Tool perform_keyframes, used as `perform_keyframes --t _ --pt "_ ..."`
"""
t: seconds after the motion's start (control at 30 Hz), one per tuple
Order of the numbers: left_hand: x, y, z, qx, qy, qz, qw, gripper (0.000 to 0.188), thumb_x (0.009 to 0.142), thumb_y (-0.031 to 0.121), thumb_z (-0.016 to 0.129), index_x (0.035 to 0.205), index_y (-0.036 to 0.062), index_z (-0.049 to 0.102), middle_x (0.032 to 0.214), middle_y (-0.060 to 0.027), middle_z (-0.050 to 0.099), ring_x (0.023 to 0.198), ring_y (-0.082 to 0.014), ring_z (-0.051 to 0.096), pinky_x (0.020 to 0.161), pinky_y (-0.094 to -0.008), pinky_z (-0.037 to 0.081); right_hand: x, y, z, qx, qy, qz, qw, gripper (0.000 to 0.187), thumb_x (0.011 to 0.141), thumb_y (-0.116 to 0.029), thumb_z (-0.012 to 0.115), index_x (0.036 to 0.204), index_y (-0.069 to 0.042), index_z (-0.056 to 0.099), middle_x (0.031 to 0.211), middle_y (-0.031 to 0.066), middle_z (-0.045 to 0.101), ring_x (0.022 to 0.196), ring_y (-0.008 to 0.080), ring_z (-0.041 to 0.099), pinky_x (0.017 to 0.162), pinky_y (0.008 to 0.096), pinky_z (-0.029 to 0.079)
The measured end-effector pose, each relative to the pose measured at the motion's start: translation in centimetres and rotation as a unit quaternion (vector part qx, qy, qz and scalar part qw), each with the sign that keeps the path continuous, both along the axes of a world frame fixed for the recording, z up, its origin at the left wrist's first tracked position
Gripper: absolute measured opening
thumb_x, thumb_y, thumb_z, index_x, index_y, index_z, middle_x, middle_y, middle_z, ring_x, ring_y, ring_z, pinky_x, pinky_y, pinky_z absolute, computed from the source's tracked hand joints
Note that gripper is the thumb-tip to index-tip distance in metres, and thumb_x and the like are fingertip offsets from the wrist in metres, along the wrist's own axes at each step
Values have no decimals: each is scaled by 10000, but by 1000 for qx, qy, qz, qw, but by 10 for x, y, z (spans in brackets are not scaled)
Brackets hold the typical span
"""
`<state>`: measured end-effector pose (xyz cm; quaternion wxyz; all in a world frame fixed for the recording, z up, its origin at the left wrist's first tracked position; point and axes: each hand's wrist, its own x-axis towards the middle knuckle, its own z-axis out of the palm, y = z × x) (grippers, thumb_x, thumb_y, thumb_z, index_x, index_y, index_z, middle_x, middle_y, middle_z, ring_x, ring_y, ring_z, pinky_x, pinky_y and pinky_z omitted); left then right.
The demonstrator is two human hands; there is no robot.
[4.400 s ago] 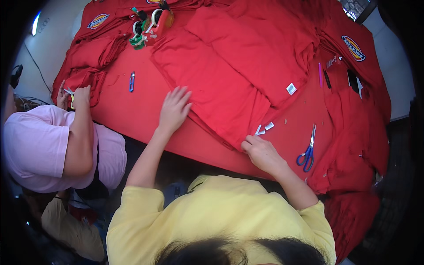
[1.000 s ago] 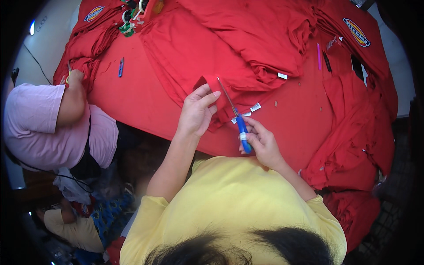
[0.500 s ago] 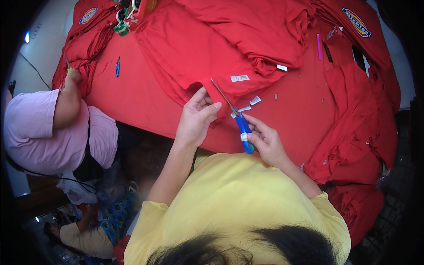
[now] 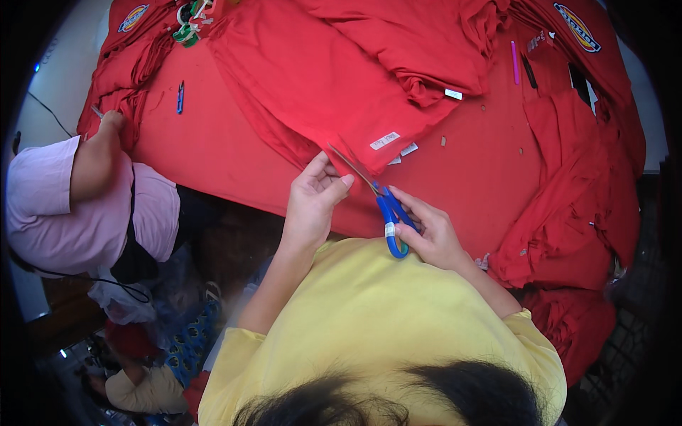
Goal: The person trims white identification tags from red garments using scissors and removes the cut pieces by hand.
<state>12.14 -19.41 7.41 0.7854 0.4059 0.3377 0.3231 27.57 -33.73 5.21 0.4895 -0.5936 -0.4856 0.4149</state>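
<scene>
A red garment (image 4: 320,92) is spread on the red-covered table, its near corner drawn toward me. My left hand (image 4: 312,202) grips that corner, fingers behind the cloth and thumb in front. Blue-handled scissors (image 4: 391,220) are in my right hand (image 4: 430,231), with fingers and thumb at the handle loops. Their blades lie along the garment's near edge, the tip close to my left fingers. A white label (image 4: 384,140) with handwriting sits on the cloth just beyond the blades. Small white tags (image 4: 408,150) show partly from under the garment's edge.
Blue thread snips (image 4: 180,97) lie to the left on the table. A pink pen (image 4: 515,62) and a black pen (image 4: 529,72) lie at the far right. Red garments (image 4: 561,199) are heaped along the right side. A co-worker in a pink shirt (image 4: 42,192) works at the left.
The garment's near corner and my left hand have come slightly toward me. The scissors' handles look wider apart, and the cloth now covers more of the small white tags.
</scene>
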Motion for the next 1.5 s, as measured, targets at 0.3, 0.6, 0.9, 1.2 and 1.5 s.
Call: perform_keyframes --t 0.3,0.6,0.9,1.2,1.5 --pt "1 8 -7 -69 -53 36 996 361 880 -8 539 1238 -7 491 1059 -66 594 957 -146 585 825 -307 482 4 -1 0 -128 134 -5 983 466 872 -52 560 1318 19 448 1036 142 637 911 164 620 817 281 476" --pt "-5 13 -11 -57 -34 3 998 396 868 -34 541 1256 7 474 1099 -87 588 997 -169 596 808 -313 525 0 8 -13 -4 25 6 1000 486 877 -105 583 1328 9 443 966 129 634 839 145 616 774 270 483" --pt "-4 14 -13 -91 -42 16 995 367 871 -12 560 1228 28 487 1015 -55 604 932 -138 603 800 -283 507 12 15 13 -173 281 36 943 480 887 -55 543 1346 7 418 962 76 615 783 105 581 756 243 473" --pt "-13 14 -44 -123 -33 -36 991 201 911 65 518 1110 46 508 976 -60 617 904 -148 613 819 -313 498 -19 90 28 17 -129 -55 990 670 752 6 624 1361 -70 356 1047 152 504 911 251 568 758 353 496" --pt "-1 75 -37 -73 72 2 995 135 897 52 535 1031 35 544 978 -76 628 905 -171 614 792 -339 498 -32 109 15 41 -173 -66 982 600 788 55 536 1352 -60 366 1117 186 503 1001 324 548 856 379 448"
